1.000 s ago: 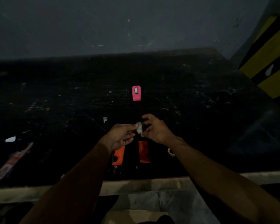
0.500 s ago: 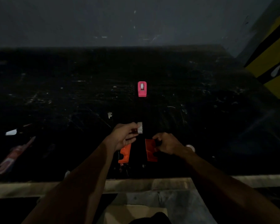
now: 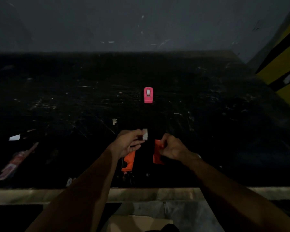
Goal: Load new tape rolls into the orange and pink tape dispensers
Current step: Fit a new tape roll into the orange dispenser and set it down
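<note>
The orange dispenser lies in two halves on the dark table. My right hand (image 3: 172, 149) pinches the top of the right orange half (image 3: 157, 154) and holds it lifted. The left orange half (image 3: 129, 161) lies flat, partly under my left hand (image 3: 130, 143). That hand holds a small white tape roll (image 3: 145, 134) at its fingertips, a short way left of the right half. The pink dispenser (image 3: 148, 95) stands farther back at the centre, with a white roll showing in it.
The black table top (image 3: 208, 131) is scuffed and dotted with bits of white tape. A reddish packet (image 3: 17, 161) and white scraps (image 3: 14, 137) lie at the left. A pale ledge (image 3: 40, 195) runs along the near edge. A yellow-and-black striped post (image 3: 281, 67) stands at the right.
My right hand let go of the tape roll, dropped to the right orange half and gripped it. My left hand kept the roll.
</note>
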Demonstrator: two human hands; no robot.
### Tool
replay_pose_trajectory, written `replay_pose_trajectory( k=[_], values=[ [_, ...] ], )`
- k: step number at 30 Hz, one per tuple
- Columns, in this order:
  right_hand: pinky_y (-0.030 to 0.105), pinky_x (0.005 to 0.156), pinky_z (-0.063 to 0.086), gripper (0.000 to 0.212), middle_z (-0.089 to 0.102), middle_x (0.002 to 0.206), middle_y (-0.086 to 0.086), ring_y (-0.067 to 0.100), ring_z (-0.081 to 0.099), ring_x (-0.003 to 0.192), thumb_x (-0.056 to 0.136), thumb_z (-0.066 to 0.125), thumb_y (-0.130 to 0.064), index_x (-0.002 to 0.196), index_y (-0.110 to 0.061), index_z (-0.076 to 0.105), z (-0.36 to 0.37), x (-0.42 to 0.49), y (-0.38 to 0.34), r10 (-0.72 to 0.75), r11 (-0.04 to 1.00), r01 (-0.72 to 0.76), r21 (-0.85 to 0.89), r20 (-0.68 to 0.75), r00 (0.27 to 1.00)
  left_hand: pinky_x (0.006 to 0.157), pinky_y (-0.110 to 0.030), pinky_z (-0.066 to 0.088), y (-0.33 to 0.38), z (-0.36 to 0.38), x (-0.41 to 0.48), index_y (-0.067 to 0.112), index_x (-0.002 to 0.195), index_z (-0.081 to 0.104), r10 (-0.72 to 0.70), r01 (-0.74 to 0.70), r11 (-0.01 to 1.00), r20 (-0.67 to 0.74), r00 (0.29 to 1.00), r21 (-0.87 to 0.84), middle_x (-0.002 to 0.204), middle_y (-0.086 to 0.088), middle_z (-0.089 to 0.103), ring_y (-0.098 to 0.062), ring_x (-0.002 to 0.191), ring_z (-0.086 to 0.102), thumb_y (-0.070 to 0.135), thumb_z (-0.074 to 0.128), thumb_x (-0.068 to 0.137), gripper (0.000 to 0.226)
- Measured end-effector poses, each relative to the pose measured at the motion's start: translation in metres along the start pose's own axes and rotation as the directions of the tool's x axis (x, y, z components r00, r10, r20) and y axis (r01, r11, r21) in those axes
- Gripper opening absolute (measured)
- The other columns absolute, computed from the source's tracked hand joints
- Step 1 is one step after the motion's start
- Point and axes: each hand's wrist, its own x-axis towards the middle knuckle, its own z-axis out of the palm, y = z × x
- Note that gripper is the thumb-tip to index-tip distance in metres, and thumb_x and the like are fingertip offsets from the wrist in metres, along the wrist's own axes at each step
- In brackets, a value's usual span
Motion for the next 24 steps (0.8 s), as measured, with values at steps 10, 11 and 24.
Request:
replay_pose_trajectory(
  k=[10, 11, 24],
  values=[
    [0.025, 0.078, 0.053, 0.025, 0.066, 0.082, -0.008, 0.011, 0.064, 0.080, 0.080, 0.061, -0.005, 0.095, -0.024, 0.068, -0.038, -0.010, -0.036, -0.154, 0.978, 0.174, 0.113, -0.166, 0.974, 0.077, -0.029, 0.054, 0.030, 0.013, -0.020, 0.013, 0.106, 0.065, 0.090, -0.088, 0.996, 0.050, 0.995, -0.031, 0.100, -0.006, 0.070, -0.020, 0.091, 0.069, 0.018, 0.071, 0.082, 0.025],
    [0.024, 0.081, 0.053, 0.027, 0.066, 0.085, -0.009, 0.011, 0.064, 0.084, 0.082, 0.058, -0.005, 0.099, -0.023, 0.069, -0.044, -0.013, -0.044, -0.154, 0.977, 0.177, 0.123, -0.176, 0.972, 0.077, -0.029, 0.054, 0.039, 0.012, -0.026, 0.012, 0.107, 0.065, 0.111, -0.109, 0.994, 0.061, 0.992, -0.025, 0.102, -0.007, 0.070, -0.021, 0.091, 0.069, 0.018, 0.071, 0.082, 0.027],
    [0.032, 0.086, 0.046, 0.042, 0.058, 0.118, 0.005, 0.019, 0.056, 0.103, 0.089, 0.057, -0.014, 0.129, -0.022, 0.049, -0.058, -0.029, -0.065, 0.030, 0.940, 0.038, 0.339, -0.194, 0.981, 0.083, -0.029, 0.056, 0.054, 0.021, -0.031, 0.010, 0.097, 0.066, 0.129, -0.110, 0.983, 0.131, 0.983, -0.144, 0.101, -0.013, 0.068, -0.024, 0.093, 0.066, 0.009, 0.069, 0.083, 0.014]
  ],
)
